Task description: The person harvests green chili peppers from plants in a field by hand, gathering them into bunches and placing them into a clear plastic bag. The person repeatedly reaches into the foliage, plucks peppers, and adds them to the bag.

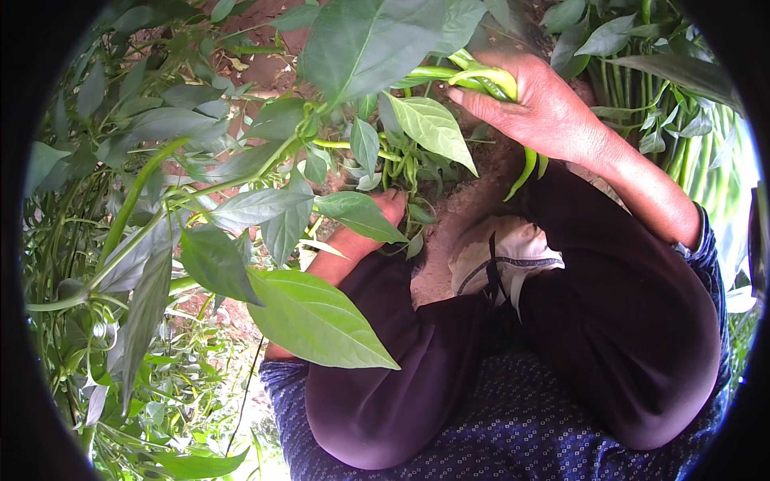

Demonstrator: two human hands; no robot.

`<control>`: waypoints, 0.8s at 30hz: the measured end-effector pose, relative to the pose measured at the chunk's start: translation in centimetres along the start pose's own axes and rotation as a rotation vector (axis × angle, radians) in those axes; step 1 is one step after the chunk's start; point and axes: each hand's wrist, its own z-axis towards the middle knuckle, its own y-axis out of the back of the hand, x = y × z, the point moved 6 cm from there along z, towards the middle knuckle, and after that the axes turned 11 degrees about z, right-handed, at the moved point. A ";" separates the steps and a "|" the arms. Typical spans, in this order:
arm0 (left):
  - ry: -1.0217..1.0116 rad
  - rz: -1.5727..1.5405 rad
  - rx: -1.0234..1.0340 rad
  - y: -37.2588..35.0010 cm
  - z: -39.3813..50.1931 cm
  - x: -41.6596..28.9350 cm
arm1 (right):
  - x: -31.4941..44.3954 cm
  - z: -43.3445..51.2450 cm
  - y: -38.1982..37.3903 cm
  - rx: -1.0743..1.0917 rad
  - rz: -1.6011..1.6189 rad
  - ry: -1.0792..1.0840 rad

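My right hand (532,111) is closed around several long green chili peppers (490,81), whose ends stick out past the thumb and fingers. Two more pepper tips (523,171) hang below that palm. Low among the stems, my left hand (391,207) reaches in at the foot of a pepper plant, just under a cluster of small peppers and leaves (409,165). Leaves cover part of this hand and its wrist, so whether its fingers grip anything is hidden. A broad pepper leaf (373,48) hangs in front of the plant near the right hand.
A leafy pepper branch (240,180) crosses close before me on the left, bearing a long green pepper (141,192). More pepper plants (637,78) stand at right. Between my bent knees lie bare soil (433,279) and a pale cloth-like item (511,246) with a dark band.
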 end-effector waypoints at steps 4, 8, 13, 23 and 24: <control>0.001 0.077 0.186 -1.1 -0.8 -0.5 | -0.2 -0.1 0.2 -0.013 -0.003 0.008; 0.263 0.151 -0.035 -0.4 -0.7 1.5 | 0.0 0.1 0.5 -0.041 -0.057 0.047; 0.364 0.179 -0.145 -0.9 4.3 6.0 | 0.3 0.5 0.1 -0.020 0.044 0.059; 0.160 0.322 -0.272 -2.8 5.7 3.2 | -0.1 -0.2 0.5 -0.042 0.049 0.009; 0.176 0.257 -0.273 -3.0 5.6 3.3 | -0.2 -0.3 0.6 -0.039 0.059 -0.018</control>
